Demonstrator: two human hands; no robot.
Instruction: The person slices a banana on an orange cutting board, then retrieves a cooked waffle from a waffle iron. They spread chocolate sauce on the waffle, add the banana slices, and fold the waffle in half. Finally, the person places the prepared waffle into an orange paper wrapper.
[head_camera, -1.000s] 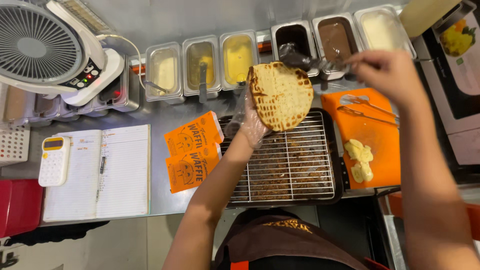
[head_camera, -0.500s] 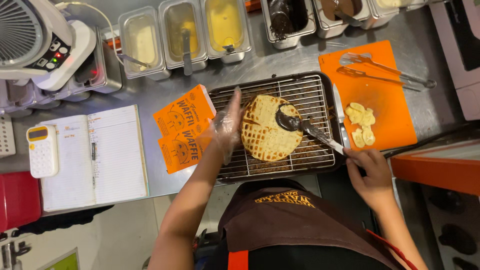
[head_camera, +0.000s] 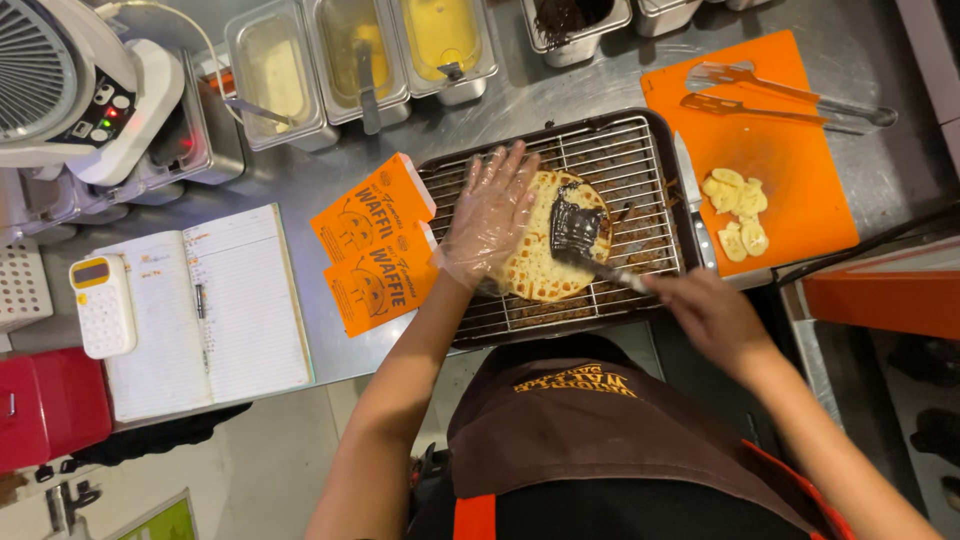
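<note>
On the wire rack (head_camera: 640, 160) near the counter's front edge, the gloved left hand (head_camera: 488, 215), fingers spread flat, steadies the waffle (head_camera: 535, 262) while the right hand (head_camera: 705, 312), clamped on a spatula (head_camera: 578, 232), has dark spread covering only one patch, most still bare.

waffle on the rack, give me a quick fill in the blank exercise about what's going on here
1. The waffle lies on a wire ____ set in a dark tray.
2. The left hand, which presses on the waffle, wears a clear plastic ____.
3. The right hand spreads a ____ sauce on the waffle with a spatula.
4. The banana slices lie on an ____ cutting board.

Missing words: rack; glove; dark brown; orange
</note>
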